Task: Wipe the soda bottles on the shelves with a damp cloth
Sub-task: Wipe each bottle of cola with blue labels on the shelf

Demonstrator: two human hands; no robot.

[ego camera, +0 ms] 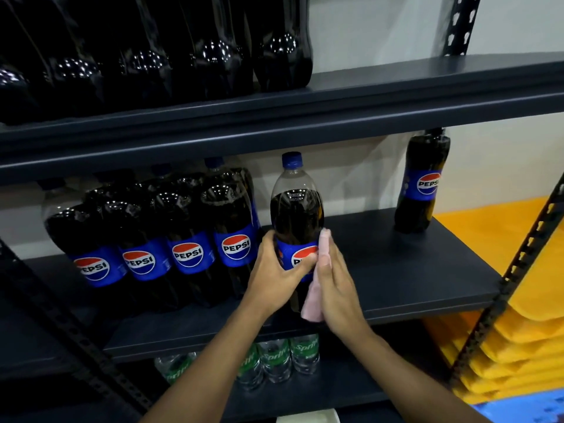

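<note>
On the middle shelf [406, 270], the left hand [274, 267] grips a cola bottle [296, 209] round its label, its thumb covering half the logo. The right hand [335, 288], fingers straight, presses a pink cloth [312, 303] against the bottle's right side. Both hands hide the bottle's base. A row of cola bottles [189, 239] stands just left, and the Sprite bottles [274, 358] below are partly blocked.

Counts by kind
Six Pepsi bottles [235, 239] show labels, with more hidden behind; four Sprite bottles [275, 360]; one cloth [313, 302]; two hands, left hand [274, 271] and right hand [337, 290].
</note>
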